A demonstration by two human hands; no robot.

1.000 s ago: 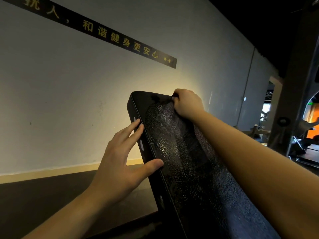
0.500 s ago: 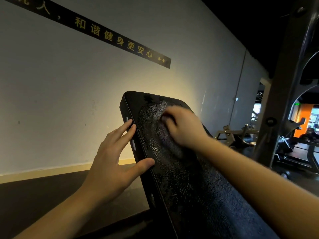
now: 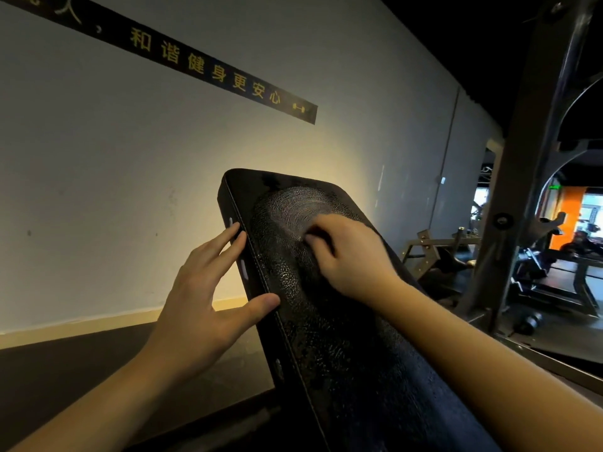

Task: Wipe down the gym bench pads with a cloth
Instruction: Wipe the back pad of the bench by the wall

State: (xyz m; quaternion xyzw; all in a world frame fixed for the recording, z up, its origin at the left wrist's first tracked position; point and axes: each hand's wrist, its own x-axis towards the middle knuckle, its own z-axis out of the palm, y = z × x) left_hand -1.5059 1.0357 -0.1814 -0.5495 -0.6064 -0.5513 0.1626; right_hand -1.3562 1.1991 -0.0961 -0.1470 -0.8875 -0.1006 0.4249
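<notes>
A black textured bench pad point(image 3: 342, 337) tilts up and away from me in the middle of the view. My left hand point(image 3: 202, 295) steadies its left edge, with straight fingers along the side and the thumb on the top face. On the upper part of the pad, my right hand point(image 3: 352, 256) has its fingers curled on a dark cloth point(image 3: 314, 235). The hand hides most of the cloth. A paler wiped arc shows on the pad just above the right hand.
A pale wall point(image 3: 130, 190) with a black lettered strip point(image 3: 228, 76) stands close behind the pad. A steel rack upright point(image 3: 522, 190) rises at the right, with gym machines point(image 3: 538, 272) beyond it. Dark floor point(image 3: 49, 370) lies at the lower left.
My right hand has slid with the cloth from the pad's top right corner down and left toward the middle, leaving a wiped arc. The left hand has kept its place on the edge.
</notes>
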